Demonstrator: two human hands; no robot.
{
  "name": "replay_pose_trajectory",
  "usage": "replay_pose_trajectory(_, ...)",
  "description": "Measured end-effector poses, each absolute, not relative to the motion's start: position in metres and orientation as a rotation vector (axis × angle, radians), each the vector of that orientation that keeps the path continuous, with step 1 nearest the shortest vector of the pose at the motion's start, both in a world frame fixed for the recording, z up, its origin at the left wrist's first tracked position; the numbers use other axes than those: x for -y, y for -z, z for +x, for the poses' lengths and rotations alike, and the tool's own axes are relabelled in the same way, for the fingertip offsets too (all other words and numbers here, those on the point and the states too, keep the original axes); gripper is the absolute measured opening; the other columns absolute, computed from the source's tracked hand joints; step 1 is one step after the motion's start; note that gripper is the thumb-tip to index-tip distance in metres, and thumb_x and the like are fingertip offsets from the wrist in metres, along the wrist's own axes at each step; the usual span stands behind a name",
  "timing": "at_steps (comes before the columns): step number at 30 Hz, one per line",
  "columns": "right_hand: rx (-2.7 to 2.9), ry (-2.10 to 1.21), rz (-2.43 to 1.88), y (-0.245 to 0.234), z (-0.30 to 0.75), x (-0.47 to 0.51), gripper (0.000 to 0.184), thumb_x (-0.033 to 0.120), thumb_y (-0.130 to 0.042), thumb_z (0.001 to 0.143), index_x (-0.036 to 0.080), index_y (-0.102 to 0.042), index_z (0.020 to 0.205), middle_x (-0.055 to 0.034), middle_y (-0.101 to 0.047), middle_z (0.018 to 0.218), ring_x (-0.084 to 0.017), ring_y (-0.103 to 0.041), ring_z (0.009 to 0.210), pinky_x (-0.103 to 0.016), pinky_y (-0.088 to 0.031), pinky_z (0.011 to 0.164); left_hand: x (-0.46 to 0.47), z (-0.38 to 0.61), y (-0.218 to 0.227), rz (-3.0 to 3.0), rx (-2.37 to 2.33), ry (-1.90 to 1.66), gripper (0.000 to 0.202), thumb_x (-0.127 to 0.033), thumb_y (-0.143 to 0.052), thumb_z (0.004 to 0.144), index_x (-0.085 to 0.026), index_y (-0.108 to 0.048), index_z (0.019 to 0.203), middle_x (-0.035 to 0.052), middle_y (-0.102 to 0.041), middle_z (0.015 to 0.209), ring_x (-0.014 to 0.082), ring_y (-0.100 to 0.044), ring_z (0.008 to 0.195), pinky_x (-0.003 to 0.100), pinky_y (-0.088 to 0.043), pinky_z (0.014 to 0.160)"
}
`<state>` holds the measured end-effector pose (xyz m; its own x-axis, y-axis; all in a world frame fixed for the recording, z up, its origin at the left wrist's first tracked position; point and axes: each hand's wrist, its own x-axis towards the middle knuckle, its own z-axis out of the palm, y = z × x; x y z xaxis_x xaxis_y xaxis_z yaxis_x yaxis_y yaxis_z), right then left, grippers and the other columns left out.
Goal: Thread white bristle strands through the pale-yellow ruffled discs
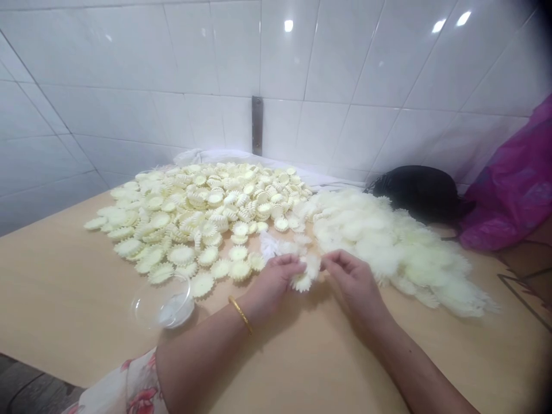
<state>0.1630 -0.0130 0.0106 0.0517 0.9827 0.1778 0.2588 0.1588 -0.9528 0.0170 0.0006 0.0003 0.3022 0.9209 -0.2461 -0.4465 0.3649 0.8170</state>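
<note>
My left hand (276, 282), with a gold bangle on the wrist, and my right hand (351, 282) meet over a wooden table (64, 287). Both pinch one pale cream flower-shaped piece (305, 277) with serrated edges between their fingertips. To the left lies a wide heap of folded, pleated cream flower pieces (198, 215). To the right spreads a fluffier heap of flat cream petal pieces (388, 247). A few loose white pieces (276, 246) lie just beyond my fingers.
A small clear plastic bowl (166, 302) stands near my left forearm. A black object (416, 190) and a magenta plastic bag (513, 184) sit at the back right against the white tiled wall (215, 69). A metal bracket (257, 123) is fixed to the wall.
</note>
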Motion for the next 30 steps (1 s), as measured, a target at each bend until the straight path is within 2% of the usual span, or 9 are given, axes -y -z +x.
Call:
replay_pose_trajectory(4,1.303,-0.851,-1.3,-0.012,0.17,0.009,0.017,0.032,-0.056,0.072,0.017,-0.057,0.063,-0.0006,-0.059,0.065,-0.015,-0.052,0.065,-0.027,-0.04,0.065,-0.001,0.015,-0.001,0.767,-0.828,-1.007,0.013,-0.02,-0.067,0.062,-0.014,-0.055,0.061,-0.0012,-0.054,0.055,0.009,-0.049,0.048,0.024,-0.042,0.051)
replay_pose_trajectory(7,1.301,-0.771,-1.322,-0.012,0.175,0.006,0.017,0.031,-0.054,0.071,0.017,-0.055,0.063,-0.0004,-0.057,0.062,-0.016,-0.052,0.063,-0.028,-0.04,0.063,-0.001,0.014,0.001,0.816,-0.87,-1.025,0.014,-0.022,-0.066,0.063,-0.015,-0.054,0.061,-0.0018,-0.052,0.056,0.0089,-0.047,0.049,0.024,-0.04,0.051)
replay_pose_trajectory(12,1.541,-0.367,-1.429,-0.013,0.177,0.005,0.015,0.026,-0.048,0.075,0.019,-0.052,0.063,-0.0006,-0.055,0.062,-0.016,-0.051,0.061,-0.027,-0.039,0.059,0.0,0.012,0.005,0.966,-0.935,-1.058,0.016,-0.027,-0.063,0.068,-0.015,-0.053,0.062,-0.0032,-0.048,0.054,0.0064,-0.041,0.047,0.021,-0.036,0.051)
replay_pose_trajectory(17,1.633,0.017,-1.461,-0.009,0.193,-0.005,0.015,0.02,-0.044,0.077,0.019,-0.05,0.063,-0.0014,-0.056,0.064,-0.015,-0.052,0.061,-0.026,-0.039,0.059,0.001,0.012,0.0,0.985,-0.952,-1.05,0.017,-0.025,-0.061,0.071,-0.015,-0.052,0.061,-0.0029,-0.049,0.054,0.0059,-0.043,0.049,0.02,-0.035,0.051)
replay_pose_trajectory(22,1.656,0.157,-1.593,0.001,0.226,-0.023,0.019,0.019,-0.042,0.079,0.017,-0.055,0.065,-0.0051,-0.059,0.066,-0.019,-0.055,0.065,-0.03,-0.041,0.062,0.001,0.013,-0.001,0.908,-0.939,-1.037,0.017,-0.027,-0.062,0.071,-0.015,-0.054,0.064,-0.0007,-0.053,0.054,0.0072,-0.047,0.047,0.021,-0.037,0.049)
replay_pose_trajectory(26,1.607,0.297,-1.658,0.003,0.237,-0.026,0.02,0.019,-0.041,0.079,0.013,-0.06,0.084,-0.0138,-0.06,0.086,-0.028,-0.053,0.085,-0.04,-0.039,0.073,0.002,0.015,-0.002,0.862,-0.914,-1.011,0.018,-0.028,-0.064,0.069,-0.014,-0.054,0.063,0.0003,-0.055,0.053,0.0084,-0.049,0.045,0.022,-0.038,0.048)
replay_pose_trajectory(28,1.577,0.395,-1.607,0.0,0.232,-0.022,0.021,0.018,-0.042,0.08,0.014,-0.059,0.09,-0.0139,-0.059,0.092,-0.029,-0.051,0.091,-0.042,-0.038,0.077,0.003,0.016,-0.003,0.856,-0.919,-1.011,0.018,-0.028,-0.065,0.068,-0.014,-0.055,0.063,0.0006,-0.055,0.053,0.0085,-0.049,0.044,0.022,-0.038,0.047)
replay_pose_trajectory(30,1.611,0.419,-1.46,-0.005,0.22,-0.015,0.017,0.018,-0.042,0.083,0.016,-0.058,0.087,-0.011,-0.059,0.088,-0.025,-0.052,0.088,-0.04,-0.039,0.077,0.003,0.016,-0.003,0.836,-0.934,-1.026,0.017,-0.027,-0.067,0.066,-0.014,-0.056,0.064,0.0006,-0.056,0.054,0.0084,-0.049,0.045,0.022,-0.039,0.047)
